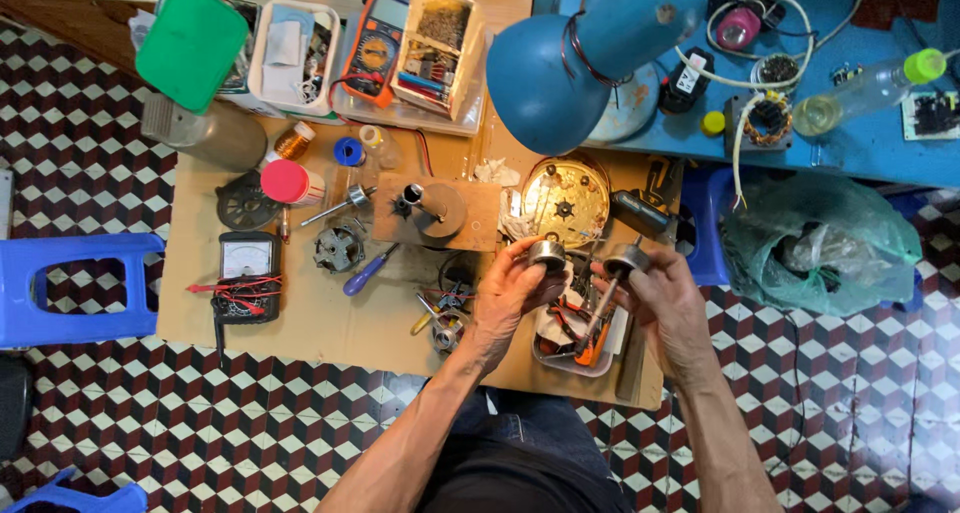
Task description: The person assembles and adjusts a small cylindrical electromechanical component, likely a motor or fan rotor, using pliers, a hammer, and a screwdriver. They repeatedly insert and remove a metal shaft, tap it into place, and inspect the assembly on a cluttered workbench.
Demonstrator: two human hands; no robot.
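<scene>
Left hand [510,291] gripping metal ring [547,254], right hand [668,298] gripping shafted rotor [622,264]

Blue lamp [590,53] hung over the table [300,323] at 12 o'clock. Orange multimeter [375,43] and green lid [190,45] lay at 11 o'clock. Analog meter [248,268] sat at 9 o'clock beside a blue stool [75,288]. Green plastic bag [815,243] rested at 3 o'clock; clear bottle [870,88] at 2 o'clock.

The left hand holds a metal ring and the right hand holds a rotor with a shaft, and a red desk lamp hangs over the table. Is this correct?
Not quite: the desk lamp is blue, not red, as the head view shows. The rest holds: the left hand holds a metal ring, and the right hand holds a rotor with a shaft.
</scene>
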